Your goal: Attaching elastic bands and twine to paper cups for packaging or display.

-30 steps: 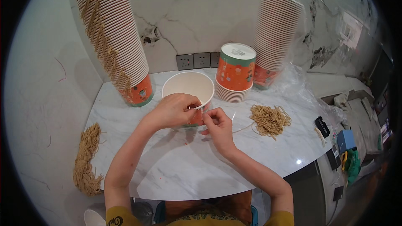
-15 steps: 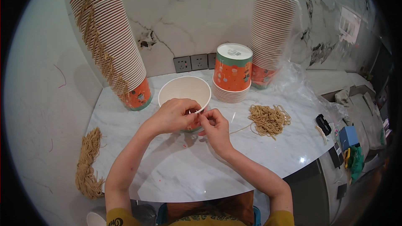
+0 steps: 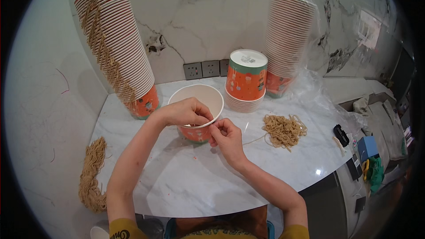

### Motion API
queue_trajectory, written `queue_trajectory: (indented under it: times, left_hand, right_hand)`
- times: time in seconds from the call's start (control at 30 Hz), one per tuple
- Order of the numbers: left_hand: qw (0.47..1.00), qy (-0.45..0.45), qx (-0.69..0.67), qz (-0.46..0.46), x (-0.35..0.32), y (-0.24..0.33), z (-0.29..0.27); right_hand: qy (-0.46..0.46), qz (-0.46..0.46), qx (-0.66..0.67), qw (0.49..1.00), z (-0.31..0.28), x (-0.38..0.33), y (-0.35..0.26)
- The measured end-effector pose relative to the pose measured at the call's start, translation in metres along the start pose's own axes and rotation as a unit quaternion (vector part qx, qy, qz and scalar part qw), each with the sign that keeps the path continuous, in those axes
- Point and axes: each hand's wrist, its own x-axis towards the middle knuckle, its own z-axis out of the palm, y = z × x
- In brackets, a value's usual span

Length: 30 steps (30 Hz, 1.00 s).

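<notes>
Head view shows almost no change since a second ago: both hands stay at the near rim of the paper cup point(image 3: 198, 106) in the frame centre, so the work on the rim seems to go on. At lower left lies a bundle of tan twine point(image 3: 92, 178), rough and fibrous. At upper left leans a tall stack of cups point(image 3: 116, 44) with strings along it. The left hand point(image 3: 183, 112) curls over the rim, fingers pinched on it. The right hand point(image 3: 226, 136) pinches a thin string near the cup wall. Right of centre, a loose string heap point(image 3: 283, 129) rests on the glossy marble table point(image 3: 186, 181).
</notes>
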Motion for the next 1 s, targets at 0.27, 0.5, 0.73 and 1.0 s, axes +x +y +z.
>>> queue_trajectory:
  times: [0.27, 0.5, 0.73, 1.0]
  left_hand:
    - [0.999, -0.036, -0.028, -0.017, 0.009, 0.004, -0.005]
    - [0.997, -0.050, -0.061, 0.000, 0.011, -0.002, -0.004]
    - [0.998, -0.033, -0.046, 0.006, 0.012, -0.005, -0.007]
    - [0.999, 0.030, -0.029, 0.016, 0.008, -0.022, -0.014]
  right_hand:
    - [-0.005, 0.042, 0.036, 0.998, -0.001, 0.000, -0.007]
    - [-0.015, 0.065, 0.054, 0.996, -0.004, 0.000, -0.012]
    - [-0.018, 0.067, 0.059, 0.996, -0.002, -0.005, -0.011]
    - [-0.006, -0.029, -0.195, 0.980, -0.011, -0.005, 0.012]
